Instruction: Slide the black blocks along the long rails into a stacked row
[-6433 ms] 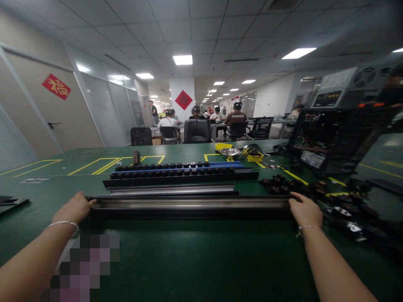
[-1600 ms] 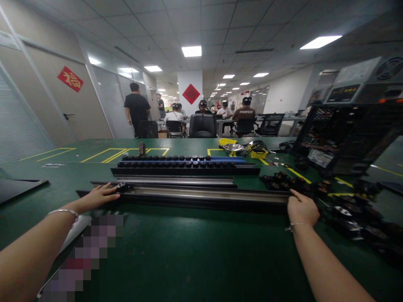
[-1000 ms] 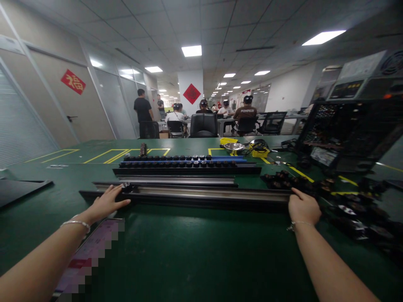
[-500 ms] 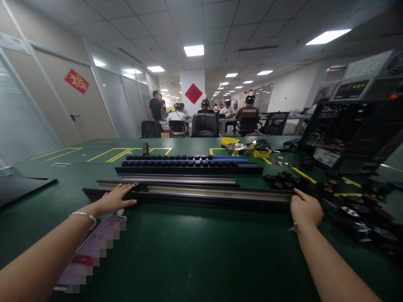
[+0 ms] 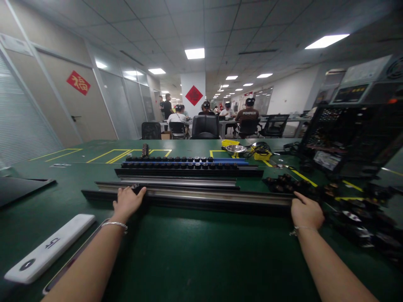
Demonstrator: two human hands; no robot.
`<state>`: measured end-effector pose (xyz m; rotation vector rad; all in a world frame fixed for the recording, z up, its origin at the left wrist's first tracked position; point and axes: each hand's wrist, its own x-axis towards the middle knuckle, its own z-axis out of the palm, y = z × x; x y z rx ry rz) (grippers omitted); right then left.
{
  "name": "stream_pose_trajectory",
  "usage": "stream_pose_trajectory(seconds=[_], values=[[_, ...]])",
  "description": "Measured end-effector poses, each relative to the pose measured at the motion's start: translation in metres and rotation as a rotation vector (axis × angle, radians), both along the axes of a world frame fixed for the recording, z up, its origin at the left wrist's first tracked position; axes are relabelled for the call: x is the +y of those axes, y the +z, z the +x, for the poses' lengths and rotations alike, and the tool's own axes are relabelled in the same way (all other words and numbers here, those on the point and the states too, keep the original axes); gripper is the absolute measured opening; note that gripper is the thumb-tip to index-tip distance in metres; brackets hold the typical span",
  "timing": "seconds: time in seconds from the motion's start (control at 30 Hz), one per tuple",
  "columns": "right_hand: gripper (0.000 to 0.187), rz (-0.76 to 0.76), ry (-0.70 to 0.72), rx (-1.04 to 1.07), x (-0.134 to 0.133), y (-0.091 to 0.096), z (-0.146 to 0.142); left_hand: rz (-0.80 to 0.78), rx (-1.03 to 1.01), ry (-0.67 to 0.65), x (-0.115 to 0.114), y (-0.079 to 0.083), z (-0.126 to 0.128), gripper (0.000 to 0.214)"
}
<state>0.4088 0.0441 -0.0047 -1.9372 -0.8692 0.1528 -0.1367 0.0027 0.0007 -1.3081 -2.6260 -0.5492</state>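
A long black rail (image 5: 220,199) with a metallic channel lies crosswise in front of me. My left hand (image 5: 128,202) is closed over a small black part (image 5: 136,188) sitting in the channel, towards the left end; my thumb is on its right and the fingers partly hide it. My right hand (image 5: 307,212) grips the right end of the rail, index finger stretched along its top edge. Just behind lies a shorter rail (image 5: 195,182), parallel to the first.
Farther back, rails carry rows of black round parts (image 5: 176,165). Loose black parts (image 5: 355,218) heap up on the right, near an open equipment rack (image 5: 333,138). A steel bowl (image 5: 235,149) and yellow bins (image 5: 262,156) stand behind. A white power bank (image 5: 50,247) and a phone (image 5: 72,260) lie left.
My left hand has moved right along the rail and now closes round the small black part. The forearm swung right, uncovering the white power bank. My right hand stays at the rail's end.
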Motion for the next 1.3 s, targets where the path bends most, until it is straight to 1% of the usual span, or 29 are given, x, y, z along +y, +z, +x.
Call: stream_pose_trajectory(seconds=[0.07, 0.13, 0.27, 0.43, 0.6, 0.73, 0.97, 1.13, 1.3], values=[[0.044, -0.013, -0.006, 0.013, 0.0, 0.001, 0.0, 0.045, -0.063, 0.087, 0.003, -0.003, 0.01, 0.086], [0.045, -0.024, -0.012, 0.016, 0.0, 0.002, -0.001, 0.072, -0.073, 0.095, 0.004, -0.005, 0.016, 0.084], [0.044, -0.017, -0.016, 0.026, -0.001, 0.003, -0.001, 0.114, -0.034, 0.005, 0.005, -0.009, 0.027, 0.07], [0.045, -0.023, 0.02, 0.034, -0.002, 0.003, 0.0, 0.149, -0.006, -0.033, 0.006, -0.016, 0.04, 0.073], [0.043, -0.014, 0.017, 0.011, -0.001, 0.002, 0.003, 0.174, -0.016, -0.056, 0.004, -0.018, 0.045, 0.073], [0.045, -0.048, 0.034, 0.0, 0.0, 0.001, 0.007, 0.196, -0.072, -0.047, 0.003, -0.017, 0.047, 0.071], [0.048, -0.098, 0.041, 0.027, 0.002, 0.001, 0.011, 0.197, -0.073, -0.067, 0.0, -0.012, 0.054, 0.066], [0.047, -0.059, 0.036, 0.015, 0.004, -0.004, 0.015, 0.205, -0.077, -0.075, -0.002, -0.007, 0.063, 0.064], [0.046, -0.054, 0.03, 0.017, 0.005, -0.006, 0.015, 0.198, -0.074, -0.08, -0.004, -0.003, 0.069, 0.061]])
